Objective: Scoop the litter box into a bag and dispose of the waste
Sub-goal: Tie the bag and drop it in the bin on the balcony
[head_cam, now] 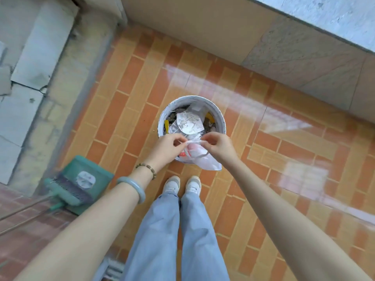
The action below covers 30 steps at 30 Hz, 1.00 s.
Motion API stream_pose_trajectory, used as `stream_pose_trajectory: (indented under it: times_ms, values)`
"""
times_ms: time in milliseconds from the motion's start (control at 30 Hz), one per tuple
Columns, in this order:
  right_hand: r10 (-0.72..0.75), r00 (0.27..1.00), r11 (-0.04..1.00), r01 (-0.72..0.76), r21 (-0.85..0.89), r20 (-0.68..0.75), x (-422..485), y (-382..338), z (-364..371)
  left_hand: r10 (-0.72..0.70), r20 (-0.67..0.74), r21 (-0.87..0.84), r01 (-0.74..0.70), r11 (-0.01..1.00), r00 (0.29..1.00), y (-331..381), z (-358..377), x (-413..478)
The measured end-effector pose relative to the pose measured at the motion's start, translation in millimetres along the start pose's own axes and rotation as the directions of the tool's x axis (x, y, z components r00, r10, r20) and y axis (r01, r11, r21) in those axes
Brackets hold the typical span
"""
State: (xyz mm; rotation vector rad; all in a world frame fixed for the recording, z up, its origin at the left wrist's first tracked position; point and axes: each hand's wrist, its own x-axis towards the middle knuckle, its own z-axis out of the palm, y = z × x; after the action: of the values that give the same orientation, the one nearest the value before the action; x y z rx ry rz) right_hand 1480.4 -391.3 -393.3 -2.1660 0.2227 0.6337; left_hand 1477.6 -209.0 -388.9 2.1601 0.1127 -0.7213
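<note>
A white plastic bag (204, 159) with red print hangs over the near rim of a round white trash bucket (221, 120) on the tiled floor. My left hand (167, 146) and my right hand (220, 146) both pinch the twisted top of the bag, one on each side, just above the bucket's near edge. The bucket holds crumpled paper, clear wrappers and dark debris. The litter box is not in view.
A green dustpan (97, 169) with a green brush (67, 191) lies on the floor to my left, its long handle running off left. Rough concrete blocks line the left wall. A stone ledge runs along the far right. My feet stand just behind the bucket.
</note>
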Motion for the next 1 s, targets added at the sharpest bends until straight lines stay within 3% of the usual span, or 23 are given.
stream_pose_trajectory:
  times_ms: [367, 500, 600, 767, 867, 1000]
  values:
    - [0.006, 1.0, 0.999, -0.006, 0.044, -0.004, -14.0, -18.9, -25.4, 0.054, 0.037, 0.012, -0.055, 0.998, 0.998, 24.6, -13.8, -4.7]
    - [0.017, 0.999, 0.999, -0.016, 0.044, -0.031, -52.2, -53.4, -59.2, 0.077, 0.064, 0.108, -0.083, 0.991, 0.995, 62.5, -42.9, -33.0]
    - [-0.006, 0.998, 1.0, 0.007, 0.016, -0.068, -88.4, -87.9, -89.4, 0.172, 0.08, 0.256, -0.187, 0.948, 0.982, 100.2, -70.2, -64.0]
    - [-0.164, 0.976, 0.983, 0.149, -0.106, -0.146, -155.2, -154.4, -142.6, 0.429, 0.139, 0.525, -0.434, 0.732, 0.892, 170.8, -110.0, -110.2]
    - [-0.246, 0.945, 0.952, 0.195, -0.236, -0.215, -195.3, -183.8, -171.9, 0.597, 0.172, 0.634, -0.552, 0.542, 0.784, 215.0, -125.7, -133.6]
    - [-0.258, 0.89, 0.93, 0.123, -0.348, -0.376, -256.7, -203.9, -202.9, 0.766, 0.238, 0.668, -0.674, 0.317, 0.597, 273.0, -135.7, -166.5]
